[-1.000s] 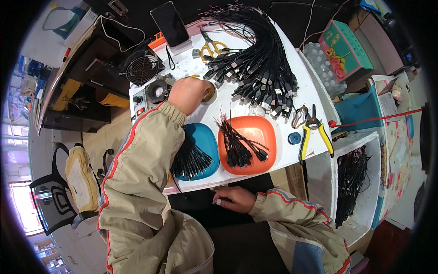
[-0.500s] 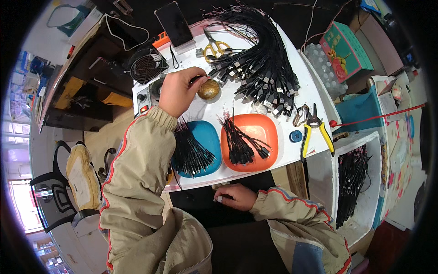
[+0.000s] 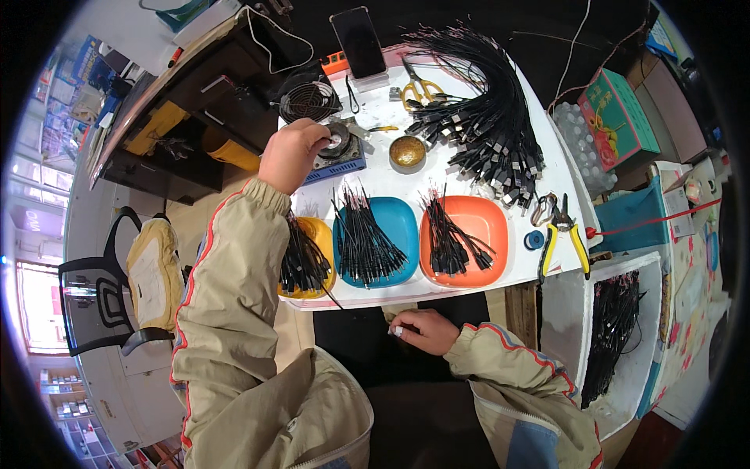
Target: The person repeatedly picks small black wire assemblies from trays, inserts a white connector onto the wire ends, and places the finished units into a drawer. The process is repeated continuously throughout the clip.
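My left hand reaches over the white table with its thumb and fingers pinched together. Its fingertips meet the edge of a black round spool-like piece on a blue-sided box device; what they hold, if anything, is hidden. To their right stands a small round tin of golden-brown material. My right hand rests low over my lap, fingers curled; a small whitish spot shows at its fingertips. Between the hands, black cables with bare pinkish ends lie in a yellow tray, a blue tray and an orange tray.
A big bundle of black USB cables covers the table's back right. Yellow-handled scissors, a phone and a fan stand behind. Yellow-black wire strippers lie at the right edge, beside a white bin of cables.
My left hand has moved left from beside the round tin to the spool-like piece. The view has shifted, showing the yellow tray and box device more fully. My right hand stays low.
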`<state>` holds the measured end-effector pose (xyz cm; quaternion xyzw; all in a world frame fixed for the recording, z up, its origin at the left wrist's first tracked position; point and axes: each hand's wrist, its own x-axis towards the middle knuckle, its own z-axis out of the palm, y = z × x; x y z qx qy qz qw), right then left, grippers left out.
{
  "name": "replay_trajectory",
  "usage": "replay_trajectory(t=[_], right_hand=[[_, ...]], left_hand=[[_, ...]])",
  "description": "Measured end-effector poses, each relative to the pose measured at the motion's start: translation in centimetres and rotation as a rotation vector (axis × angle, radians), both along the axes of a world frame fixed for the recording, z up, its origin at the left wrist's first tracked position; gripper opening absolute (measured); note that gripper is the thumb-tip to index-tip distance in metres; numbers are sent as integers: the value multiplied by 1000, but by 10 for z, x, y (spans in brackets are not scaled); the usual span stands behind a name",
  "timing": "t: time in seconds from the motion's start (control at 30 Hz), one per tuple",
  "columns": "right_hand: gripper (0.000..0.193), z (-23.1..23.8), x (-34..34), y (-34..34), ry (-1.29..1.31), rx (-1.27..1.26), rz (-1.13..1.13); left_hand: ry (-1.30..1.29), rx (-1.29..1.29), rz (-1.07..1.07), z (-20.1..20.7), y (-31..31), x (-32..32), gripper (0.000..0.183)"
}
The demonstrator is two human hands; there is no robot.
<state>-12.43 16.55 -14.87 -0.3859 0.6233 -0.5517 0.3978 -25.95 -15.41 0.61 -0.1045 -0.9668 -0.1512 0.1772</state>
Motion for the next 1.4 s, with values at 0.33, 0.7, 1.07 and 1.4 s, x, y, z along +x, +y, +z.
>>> replay_trajectory(t=[0.33, 0.7, 1.07, 1.4], right_hand=[[18, 0, -1, -2, 49, 32, -1], [19, 3, -2, -4, 19, 28, 5], [16, 6, 2, -3, -23, -61, -54], [47, 96, 7, -8, 286, -260, -332]], left_hand=[[-146, -213, 71, -27, -23, -28, 9], [-155, -345, 31, -33, -22, -38, 10], [36, 260, 0, 2, 6, 7, 10], [-193, 1766, -80, 28, 135, 154, 10]])
